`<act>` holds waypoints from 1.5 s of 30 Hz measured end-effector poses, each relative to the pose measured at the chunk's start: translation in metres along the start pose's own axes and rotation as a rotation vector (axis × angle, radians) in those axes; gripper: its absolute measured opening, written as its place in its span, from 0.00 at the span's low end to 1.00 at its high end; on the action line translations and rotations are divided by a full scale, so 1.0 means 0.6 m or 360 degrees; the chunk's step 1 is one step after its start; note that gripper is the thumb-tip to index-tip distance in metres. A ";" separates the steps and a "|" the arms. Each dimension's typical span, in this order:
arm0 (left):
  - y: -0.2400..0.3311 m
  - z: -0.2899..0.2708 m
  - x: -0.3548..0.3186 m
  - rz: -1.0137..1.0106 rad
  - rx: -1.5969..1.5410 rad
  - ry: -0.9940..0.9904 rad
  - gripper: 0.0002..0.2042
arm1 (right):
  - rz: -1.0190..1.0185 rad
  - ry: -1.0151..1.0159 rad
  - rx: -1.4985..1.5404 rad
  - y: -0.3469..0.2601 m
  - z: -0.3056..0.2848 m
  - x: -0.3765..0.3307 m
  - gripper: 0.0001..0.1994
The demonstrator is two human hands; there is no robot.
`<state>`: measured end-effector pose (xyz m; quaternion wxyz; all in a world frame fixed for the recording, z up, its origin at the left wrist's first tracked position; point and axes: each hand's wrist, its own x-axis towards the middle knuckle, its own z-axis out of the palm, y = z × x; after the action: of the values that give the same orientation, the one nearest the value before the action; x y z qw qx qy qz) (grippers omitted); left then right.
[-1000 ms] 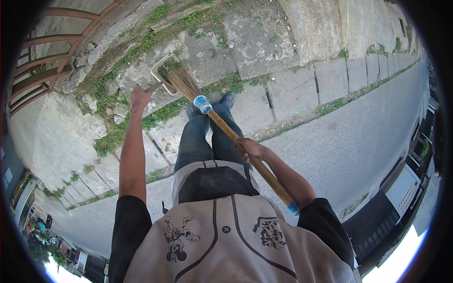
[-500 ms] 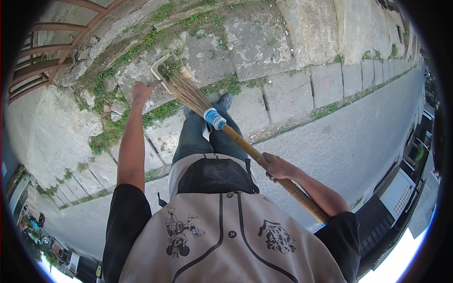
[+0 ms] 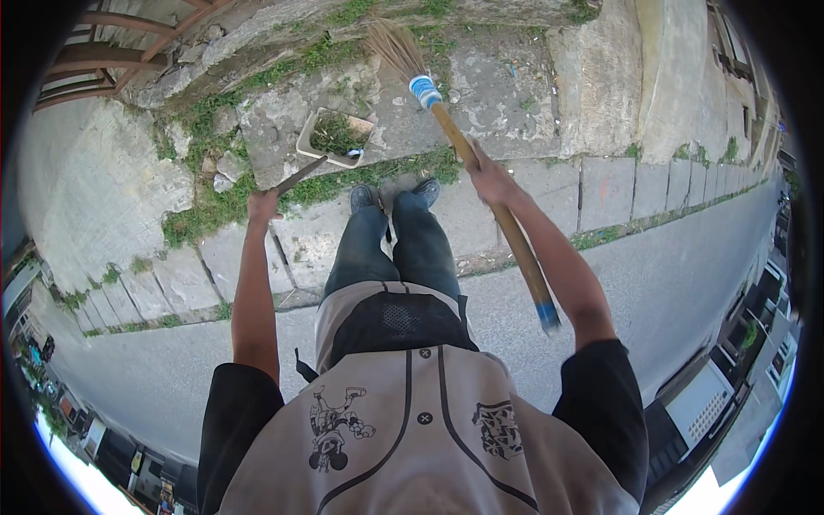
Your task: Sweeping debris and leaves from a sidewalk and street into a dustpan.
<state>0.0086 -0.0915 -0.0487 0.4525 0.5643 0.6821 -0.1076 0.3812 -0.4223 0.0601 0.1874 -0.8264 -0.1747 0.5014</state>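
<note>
My left hand (image 3: pixel 263 206) is closed round the end of a stick-like handle that runs to a pale dustpan (image 3: pixel 306 148). Cut grass and weeds (image 3: pixel 337 134) lie inside the dustpan, with a small whitish scrap at its edge. In my right hand (image 3: pixel 495 178) is the wooden shaft of a stick broom (image 3: pixel 455 133), gripped about midway. Its bristles (image 3: pixel 396 50), bound with a blue and white wrap, reach the far side of the concrete slab, apart from the dustpan. The shaft's blue end points back toward me.
Weeds (image 3: pixel 206 225) grow along the cracks and slab edges. A row of concrete slabs (image 3: pixel 532 184) crosses in front of the grey road (image 3: pixel 506 300). Rusty metal bars (image 3: pixel 129 56) stand at the far left, beside broken stones (image 3: pixel 232 166). My shoes (image 3: pixel 364 198) rest at the slab edge.
The broom has swung away from the dustpan, to the far right, and my right hand has moved forward with it. The dustpan has tilted so its contents show; my left hand has come nearer.
</note>
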 end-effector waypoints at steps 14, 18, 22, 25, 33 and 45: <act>0.067 0.081 0.002 0.0178 0.0351 -0.0128 0.18 | 0.0307 -0.0800 0.0080 -0.012 0.054 -0.252 0.28; 0.084 0.083 -0.040 0.0290 0.0390 -0.0130 0.18 | 0.0416 -0.0632 0.0131 -0.014 0.009 -0.302 0.30; 0.052 0.070 -0.048 0.0413 0.0388 -0.0130 0.17 | 0.0447 -0.0521 0.0217 -0.041 -0.019 -0.329 0.30; 0.008 0.067 -0.045 0.0429 0.0257 -0.0035 0.16 | 0.0507 -0.0529 0.0295 -0.036 -0.018 -0.329 0.29; -0.073 0.065 -0.086 0.0695 0.0371 -0.0029 0.14 | 0.0635 -0.0416 0.0706 0.020 0.014 -0.368 0.30; -0.121 0.088 -0.117 0.0849 0.0167 -0.0357 0.15 | 0.0736 0.0202 0.1514 0.158 0.080 -0.434 0.30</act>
<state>-0.0315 -0.1983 -0.0531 0.5076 0.7308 0.4490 -0.0816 0.2340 -0.6220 0.1924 0.4362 -0.6959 0.2702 0.5024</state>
